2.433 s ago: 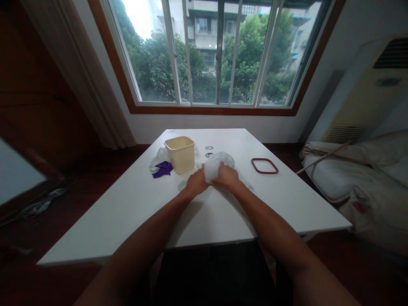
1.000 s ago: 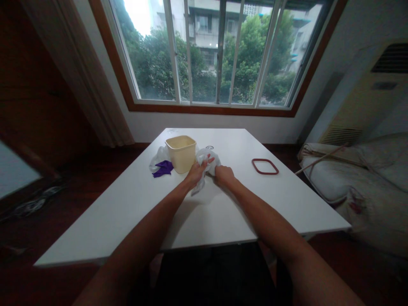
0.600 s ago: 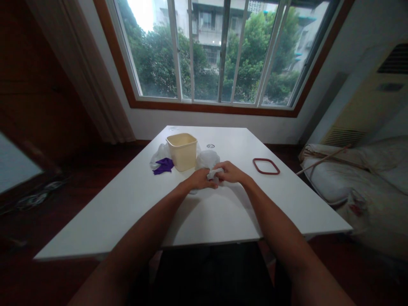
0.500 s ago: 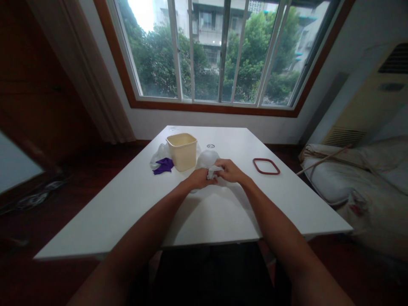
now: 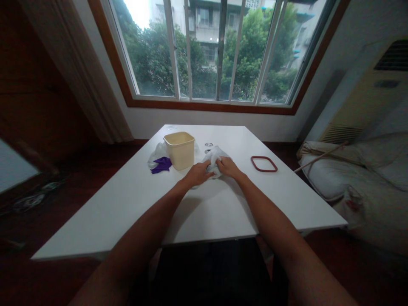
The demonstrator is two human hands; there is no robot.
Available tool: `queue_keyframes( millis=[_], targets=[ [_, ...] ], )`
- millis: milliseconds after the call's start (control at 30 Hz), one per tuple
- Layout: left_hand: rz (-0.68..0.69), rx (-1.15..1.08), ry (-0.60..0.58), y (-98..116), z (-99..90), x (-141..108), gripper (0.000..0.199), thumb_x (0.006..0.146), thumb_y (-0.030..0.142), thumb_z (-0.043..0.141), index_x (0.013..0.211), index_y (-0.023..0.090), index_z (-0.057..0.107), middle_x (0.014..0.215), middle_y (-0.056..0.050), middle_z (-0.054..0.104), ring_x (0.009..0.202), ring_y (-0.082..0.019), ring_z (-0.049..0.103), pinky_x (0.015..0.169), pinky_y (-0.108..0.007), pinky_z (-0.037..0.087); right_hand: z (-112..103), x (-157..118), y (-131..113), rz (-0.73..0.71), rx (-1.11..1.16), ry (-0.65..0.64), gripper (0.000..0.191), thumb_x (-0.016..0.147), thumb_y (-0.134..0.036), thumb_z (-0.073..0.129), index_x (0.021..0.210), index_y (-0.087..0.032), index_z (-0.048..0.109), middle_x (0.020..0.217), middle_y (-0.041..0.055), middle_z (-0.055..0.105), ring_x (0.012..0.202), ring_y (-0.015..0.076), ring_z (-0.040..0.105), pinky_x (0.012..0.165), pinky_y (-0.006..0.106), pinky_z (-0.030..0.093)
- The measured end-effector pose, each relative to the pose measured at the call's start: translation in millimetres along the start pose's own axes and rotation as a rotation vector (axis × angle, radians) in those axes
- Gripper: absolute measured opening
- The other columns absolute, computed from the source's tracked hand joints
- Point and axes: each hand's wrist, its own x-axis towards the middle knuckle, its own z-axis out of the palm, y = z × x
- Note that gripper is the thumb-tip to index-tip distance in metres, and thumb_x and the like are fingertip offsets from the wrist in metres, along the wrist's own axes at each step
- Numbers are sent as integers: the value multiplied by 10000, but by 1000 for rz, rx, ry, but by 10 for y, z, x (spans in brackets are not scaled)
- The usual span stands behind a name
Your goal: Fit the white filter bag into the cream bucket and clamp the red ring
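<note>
Both of my hands are at a crumpled, whitish plastic bag (image 5: 214, 170) near the middle of the white table (image 5: 134, 212). My left hand (image 5: 198, 173) grips its left side, and my right hand (image 5: 227, 166) is closed on its right side. Left of the bag stands an upright cream bin (image 5: 181, 154), its top uncovered. A purple cloth (image 5: 161, 165) lies against the bin's left side, with another clear plastic bag (image 5: 154, 156) behind it. What the bag between my hands contains, if anything, cannot be made out.
A dark red square ring (image 5: 264, 164) lies on the table's right side. Small round dark-rimmed objects (image 5: 208, 145) sit beyond the bag. Covered bundles (image 5: 325, 170) stand beyond the table's right edge, below the window.
The puffed-out part of the bag has collapsed and the plastic looks more bunched. My hands have shifted slightly on it. The whole view has moved a little.
</note>
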Motion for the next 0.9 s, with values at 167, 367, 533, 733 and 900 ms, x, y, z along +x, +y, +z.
queue_keyframes(
  millis=[167,367,533,733,900],
  targets=[
    [77,75,44,92,-15,-24,546,855,380,634,1366,262,480,897,-38,679,892,-229,649,825,-297,455,31,41,-42,260,94,11,412,976,-312,343,952,-128,711,970,119,735,853,187,650,732,240,451],
    [129,103,49,153,-6,-9,275,905,329,569,1157,279,669,1126,-71,674,1036,-246,620,928,-314,436,-4,35,-25,262,279,12,347,921,-326,410,926,-130,696,928,91,719,839,198,640,742,269,484],
    [40,182,123,152,6,-19,214,912,279,524,1040,224,686,1184,-92,619,938,-213,623,843,-294,452,-30,-48,23,-1,522,26,525,779,-503,670,1152,-141,601,1072,68,685,911,182,621,803,284,500],
    [-70,-75,103,84,2,40,196,860,279,554,889,169,712,856,-41,700,837,-198,619,820,-285,459,-13,-81,17,-83,654,-16,554,700,-410,753,1156,-168,552,1020,51,685,870,175,639,778,295,517],
    [-155,-385,202,65,19,80,283,746,335,687,961,152,699,852,-40,709,783,-177,627,744,-273,464,44,-28,44,-104,623,2,441,710,-316,697,1095,-151,557,951,37,678,812,162,618,739,271,497]
  ],
)
